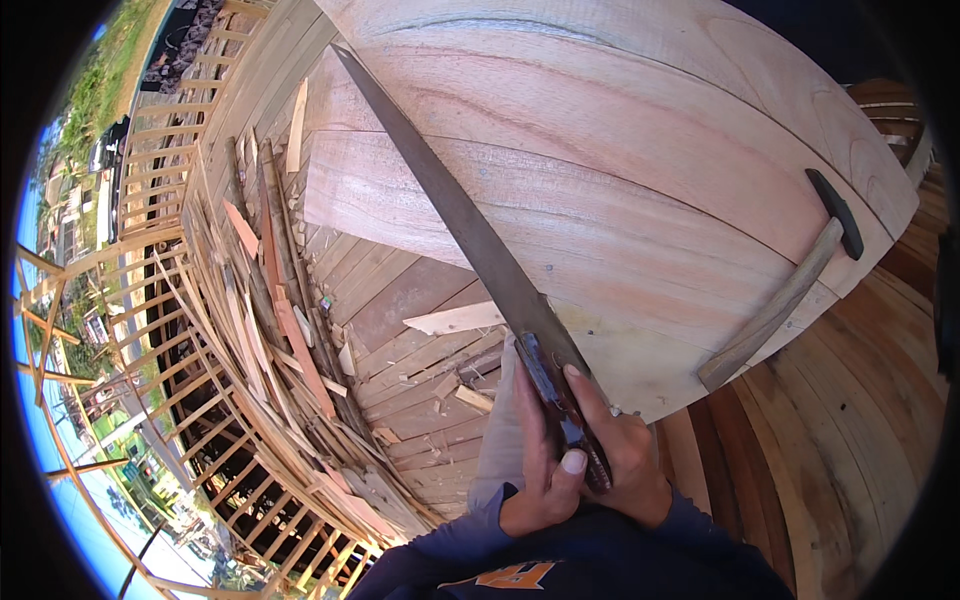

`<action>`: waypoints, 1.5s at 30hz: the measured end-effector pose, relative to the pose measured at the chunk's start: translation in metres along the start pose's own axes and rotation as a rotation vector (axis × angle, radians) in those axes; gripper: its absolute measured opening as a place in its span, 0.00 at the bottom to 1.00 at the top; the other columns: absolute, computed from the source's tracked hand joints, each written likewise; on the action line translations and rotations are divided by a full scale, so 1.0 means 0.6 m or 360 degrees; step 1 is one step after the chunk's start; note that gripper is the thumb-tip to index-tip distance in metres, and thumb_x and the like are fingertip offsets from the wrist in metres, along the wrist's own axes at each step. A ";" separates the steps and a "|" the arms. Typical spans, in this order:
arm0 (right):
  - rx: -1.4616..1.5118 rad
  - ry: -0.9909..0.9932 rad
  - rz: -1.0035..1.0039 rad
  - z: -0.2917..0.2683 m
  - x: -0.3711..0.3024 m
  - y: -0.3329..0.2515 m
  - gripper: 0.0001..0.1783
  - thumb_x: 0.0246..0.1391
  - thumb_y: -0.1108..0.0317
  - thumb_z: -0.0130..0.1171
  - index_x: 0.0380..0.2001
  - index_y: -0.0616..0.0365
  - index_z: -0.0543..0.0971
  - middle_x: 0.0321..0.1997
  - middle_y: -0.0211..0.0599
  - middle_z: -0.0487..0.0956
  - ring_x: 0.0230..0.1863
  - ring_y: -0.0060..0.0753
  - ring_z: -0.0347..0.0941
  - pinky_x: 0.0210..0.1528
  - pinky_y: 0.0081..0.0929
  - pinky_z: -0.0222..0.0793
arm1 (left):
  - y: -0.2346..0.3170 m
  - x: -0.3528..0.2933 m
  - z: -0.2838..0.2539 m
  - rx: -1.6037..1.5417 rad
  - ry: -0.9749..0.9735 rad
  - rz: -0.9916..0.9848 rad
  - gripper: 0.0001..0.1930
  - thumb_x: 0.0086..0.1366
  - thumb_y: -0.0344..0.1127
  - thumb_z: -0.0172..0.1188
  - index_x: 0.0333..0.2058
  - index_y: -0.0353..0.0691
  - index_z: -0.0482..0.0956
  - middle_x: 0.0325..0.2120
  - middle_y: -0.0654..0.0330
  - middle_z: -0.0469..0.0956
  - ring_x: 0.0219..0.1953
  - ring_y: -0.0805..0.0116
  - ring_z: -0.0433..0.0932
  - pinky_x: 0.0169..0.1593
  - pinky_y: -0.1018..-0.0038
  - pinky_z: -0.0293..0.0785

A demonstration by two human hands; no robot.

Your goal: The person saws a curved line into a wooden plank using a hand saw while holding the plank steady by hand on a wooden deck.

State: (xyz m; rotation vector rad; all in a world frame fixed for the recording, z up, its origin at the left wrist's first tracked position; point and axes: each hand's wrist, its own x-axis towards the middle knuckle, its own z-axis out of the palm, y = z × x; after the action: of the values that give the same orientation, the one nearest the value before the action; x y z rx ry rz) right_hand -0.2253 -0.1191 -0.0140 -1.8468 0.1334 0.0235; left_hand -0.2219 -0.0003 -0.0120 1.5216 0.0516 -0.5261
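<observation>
A handsaw (440, 190) with a long, dark blade slants away from me, its tip toward the far left. Both hands are at the saw's near end, close to my body. My right hand (625, 455) wraps the dark handle, its index finger stretched along the side. On the handle's left side, my left hand (537, 470) is closed against it, thumb across the near end. Under the blade spreads a wide panel of pale, pinkish wood boards (600, 150); whether the teeth touch it I cannot tell. A hammer (785, 305) with a wooden handle and black head lies on the panel's right side.
Long wood strips and offcuts (285, 310) are heaped at the left, with chips scattered on the plank floor (375, 300). A pale offcut (455, 319) lies beside the blade. A slatted wooden railing (215, 420) curves along the left edge. Planks (830, 430) run at the right.
</observation>
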 end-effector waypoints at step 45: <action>-0.0299 -0.0140 -0.0188 0.014 -0.065 0.020 0.24 0.47 0.66 0.69 0.46 0.66 0.76 0.41 0.49 0.80 0.41 0.50 0.82 0.39 0.37 0.79 | -0.033 0.127 -0.061 0.0682 -0.0476 0.1849 0.17 0.54 0.41 0.47 0.28 0.34 0.78 0.27 0.53 0.77 0.31 0.58 0.76 0.46 0.64 0.70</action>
State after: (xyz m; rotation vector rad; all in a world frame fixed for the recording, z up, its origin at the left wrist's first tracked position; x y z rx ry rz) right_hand -0.2648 -0.1111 -0.0243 -2.0347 -0.0414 0.0359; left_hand -0.1506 0.0131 -0.0599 1.5754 -1.1701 0.2049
